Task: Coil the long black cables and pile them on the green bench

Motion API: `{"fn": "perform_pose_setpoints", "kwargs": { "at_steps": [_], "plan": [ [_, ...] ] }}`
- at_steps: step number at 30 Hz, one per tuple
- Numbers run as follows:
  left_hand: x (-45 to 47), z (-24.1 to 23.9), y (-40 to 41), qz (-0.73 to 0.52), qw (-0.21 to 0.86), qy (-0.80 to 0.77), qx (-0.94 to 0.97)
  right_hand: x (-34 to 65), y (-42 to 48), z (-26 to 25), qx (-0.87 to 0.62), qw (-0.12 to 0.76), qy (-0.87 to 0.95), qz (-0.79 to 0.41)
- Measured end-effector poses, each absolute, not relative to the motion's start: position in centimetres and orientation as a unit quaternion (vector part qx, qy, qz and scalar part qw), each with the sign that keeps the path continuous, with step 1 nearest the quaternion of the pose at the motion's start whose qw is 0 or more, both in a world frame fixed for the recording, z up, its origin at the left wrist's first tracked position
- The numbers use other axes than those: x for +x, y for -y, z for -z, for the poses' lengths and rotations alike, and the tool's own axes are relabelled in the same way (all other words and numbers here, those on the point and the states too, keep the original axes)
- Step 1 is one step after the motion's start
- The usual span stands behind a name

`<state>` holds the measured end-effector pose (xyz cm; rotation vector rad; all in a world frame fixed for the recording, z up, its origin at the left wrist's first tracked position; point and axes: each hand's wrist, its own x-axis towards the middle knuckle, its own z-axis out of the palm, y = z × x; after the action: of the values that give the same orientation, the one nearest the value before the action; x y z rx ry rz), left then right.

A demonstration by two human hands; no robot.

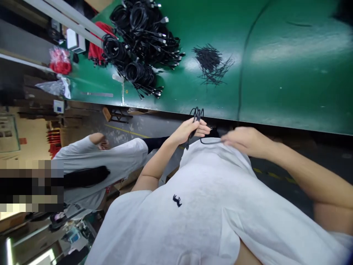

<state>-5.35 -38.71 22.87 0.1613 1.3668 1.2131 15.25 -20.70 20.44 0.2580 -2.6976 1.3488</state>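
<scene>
A thin black cable (196, 115) is wound in several loose loops in my left hand (190, 130). My thumb presses the loops against the fingers, and a short end hangs below. From the coil, one length of the cable runs across in front of my white shirt to my right hand (245, 141). The fingers of that hand are blurred by motion but look closed on the cable. Both hands are in front of my waist, just short of the green table's (298, 95) near edge.
A large heap of coiled black cables (143, 36) with plugs lies at the table's left. Right of it is a pile of short black ties (211, 60). Red bundles (97, 46) sit farther left. A co-worker (110, 162) in a pale shirt stands to my left.
</scene>
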Motion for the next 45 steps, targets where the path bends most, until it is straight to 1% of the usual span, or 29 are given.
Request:
{"fn": "perform_pose_setpoints", "kwargs": {
  "at_steps": [2, 4, 8, 10, 12, 15, 17, 18, 20, 23, 26, 28, 30, 32, 34, 36, 38, 40, 42, 44, 45],
  "plan": [
    [-3.1, -22.1, 38.2, -0.494, 0.663, -0.552, 0.106, 13.3, 19.4, -21.2, 0.049, 0.067, 0.889, -0.449],
    [-1.6, -22.0, 37.9, -0.483, 0.699, -0.513, 0.124, 12.2, 17.9, -20.9, 0.029, 0.060, 0.880, -0.471],
    [-1.1, -23.4, 37.9, -0.504, 0.725, -0.467, 0.048, 12.6, 15.4, -18.7, -0.024, 0.016, 0.848, -0.529],
    [-2.1, -24.6, 38.4, -0.544, 0.681, -0.489, -0.019, 14.1, 13.7, -16.6, -0.086, -0.006, 0.840, -0.535],
    [-3.8, -25.9, 39.2, -0.617, 0.580, -0.528, -0.066, 16.4, 11.8, -13.9, -0.157, -0.029, 0.846, -0.509],
    [-6.9, -27.8, 40.8, -0.708, 0.422, -0.561, -0.075, 19.9, 10.1, -10.3, -0.221, -0.080, 0.885, -0.403],
    [-8.6, -28.5, 41.6, -0.721, 0.385, -0.573, -0.060, 21.4, 11.0, -9.8, -0.200, -0.107, 0.916, -0.330],
    [-9.2, -28.4, 41.9, -0.715, 0.388, -0.579, -0.052, 21.8, 12.1, -10.3, -0.172, -0.106, 0.930, -0.307],
    [-9.6, -27.7, 42.0, -0.689, 0.416, -0.592, -0.031, 21.6, 15.0, -13.0, -0.085, -0.066, 0.945, -0.309],
    [-8.2, -25.5, 41.0, -0.627, 0.484, -0.611, 0.018, 19.1, 18.9, -18.8, 0.044, 0.008, 0.917, -0.395],
    [-5.2, -23.7, 39.4, -0.567, 0.567, -0.594, 0.063, 14.9, 19.7, -22.7, 0.084, 0.029, 0.885, -0.456],
    [-3.2, -23.3, 38.5, -0.542, 0.620, -0.560, 0.092, 12.3, 18.9, -23.2, 0.073, 0.040, 0.876, -0.475],
    [-1.9, -23.3, 37.9, -0.526, 0.664, -0.519, 0.114, 10.7, 18.0, -22.6, 0.056, 0.048, 0.867, -0.493],
    [-1.3, -23.7, 37.8, -0.521, 0.696, -0.482, 0.107, 10.1, 17.1, -21.7, 0.045, 0.037, 0.854, -0.517],
    [-1.5, -24.3, 38.2, -0.536, 0.701, -0.466, 0.063, 10.7, 15.8, -20.4, 0.030, 0.007, 0.842, -0.538],
    [-2.3, -25.1, 39.0, -0.573, 0.663, -0.481, -0.004, 12.3, 13.8, -18.4, -0.032, -0.019, 0.844, -0.534],
    [-3.5, -26.0, 40.1, -0.629, 0.574, -0.520, -0.063, 15.0, 11.2, -15.4, -0.141, -0.031, 0.859, -0.490],
    [-4.9, -27.0, 41.2, -0.678, 0.468, -0.558, -0.095, 18.1, 9.0, -12.1, -0.232, -0.052, 0.878, -0.416],
    [-6.0, -27.9, 42.1, -0.703, 0.397, -0.581, -0.104, 20.6, 8.1, -9.7, -0.234, -0.100, 0.904, -0.345],
    [-6.9, -28.3, 42.6, -0.711, 0.380, -0.582, -0.102, 22.0, 9.3, -9.3, -0.197, -0.124, 0.927, -0.295],
    [-7.2, -28.2, 42.7, -0.709, 0.391, -0.579, -0.098, 22.2, 10.6, -10.0, -0.170, -0.116, 0.936, -0.285]
  ]
}}
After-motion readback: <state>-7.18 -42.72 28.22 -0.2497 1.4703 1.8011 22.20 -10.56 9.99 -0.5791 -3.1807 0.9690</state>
